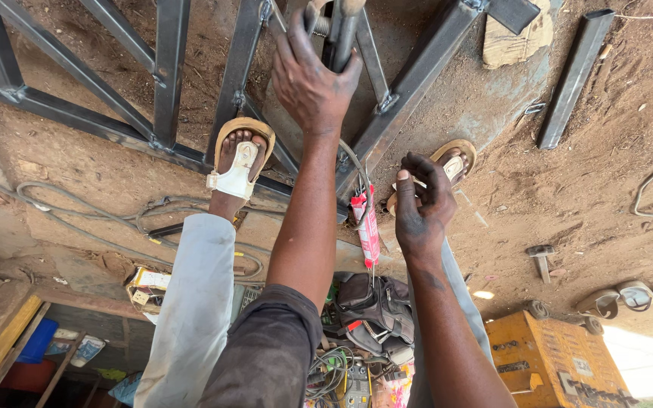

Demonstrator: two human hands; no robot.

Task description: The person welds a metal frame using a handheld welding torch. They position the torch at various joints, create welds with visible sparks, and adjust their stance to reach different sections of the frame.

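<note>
My left hand [307,79] reaches forward and grips the dark handle of a tool [341,34], held against a welded frame of square steel tubes [168,75] that lies on the dirt ground. My right hand [419,202] hovers lower, above my right sandal [456,160], with its fingers curled inward. Whether they pinch something thin is unclear. My left foot in a tan sandal [237,162] stands on the frame's lower bar. A grey cable [358,162] runs down from near the tool.
A red and white packet [369,227] hangs by the cable. Cables [77,200] trail over the dirt at left. A loose steel tube [573,75] and a hammer [542,258] lie at right. A yellow box [561,363], a dark bag [376,302] and clutter sit below.
</note>
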